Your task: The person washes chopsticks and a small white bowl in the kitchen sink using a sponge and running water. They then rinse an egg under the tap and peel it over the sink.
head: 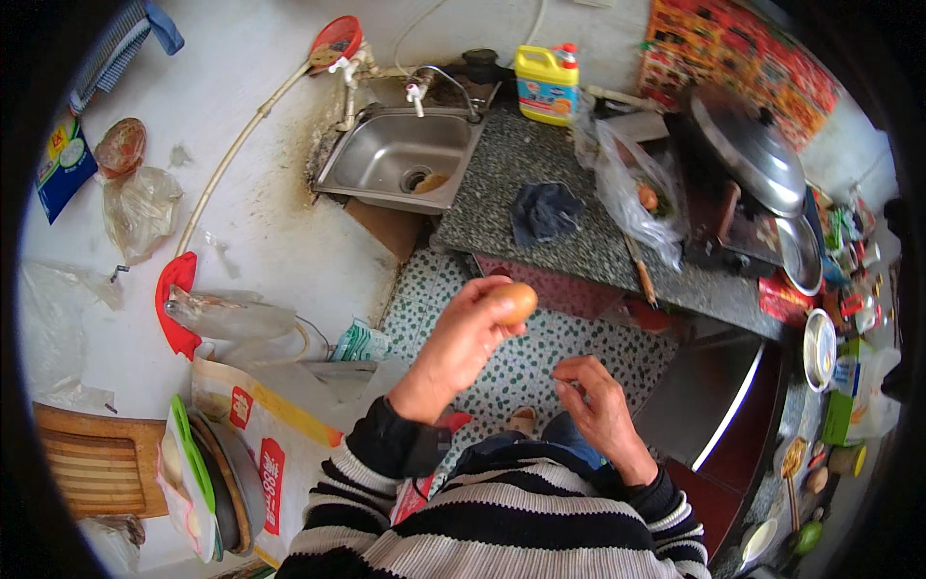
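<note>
My left hand (457, 346) grips a brown egg (516, 302) between thumb and fingers, above the tiled floor and in front of the counter. Lower and to its right is my right hand (599, 407), empty, its fingers loosely curled and thumb apart. Beyond the hands, the speckled granite counter (485, 189) bears a crumpled dark cloth (546, 212). A clear plastic bag (615, 170) lies to the cloth's right, with a reddish-brown rounded item (647, 197) showing in it. Beside the bag, a knife's wooden handle (645, 281) sticks out past the counter edge.
A steel sink (369, 148) with a tap is at the back left, near a yellow detergent jug (546, 87). A lidded wok (749, 152) stands on the right. Bowls, including a white one (759, 541), and packages line the right-hand counter. Chopping boards (94, 463) are at left.
</note>
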Demonstrator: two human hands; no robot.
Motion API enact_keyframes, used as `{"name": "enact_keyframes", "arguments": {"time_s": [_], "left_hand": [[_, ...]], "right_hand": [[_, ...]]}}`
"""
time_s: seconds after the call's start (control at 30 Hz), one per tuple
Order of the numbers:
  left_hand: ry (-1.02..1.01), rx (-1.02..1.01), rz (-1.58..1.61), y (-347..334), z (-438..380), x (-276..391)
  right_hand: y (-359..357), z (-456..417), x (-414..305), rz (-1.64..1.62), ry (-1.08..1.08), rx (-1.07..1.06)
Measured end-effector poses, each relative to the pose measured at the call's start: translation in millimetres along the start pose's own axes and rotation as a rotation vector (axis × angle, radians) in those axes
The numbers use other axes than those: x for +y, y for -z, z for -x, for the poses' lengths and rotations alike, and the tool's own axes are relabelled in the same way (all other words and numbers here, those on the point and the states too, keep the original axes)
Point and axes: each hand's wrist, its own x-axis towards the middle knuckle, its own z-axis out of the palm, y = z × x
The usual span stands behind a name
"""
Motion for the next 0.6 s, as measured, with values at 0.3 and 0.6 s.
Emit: {"name": "enact_keyframes", "arguments": {"time_s": [0.3, 0.6], "left_hand": [[-0.144, 0.35, 0.255, 176.3, -147.0, 64.6], [-0.122, 0.567, -0.137, 264.5, -268.9, 140.5]], "right_hand": [[-49.8, -218.6, -35.6, -0.019, 0.249, -0.109], [-137.1, -458.8, 5.4, 0.089, 0.204, 0.104]]}}
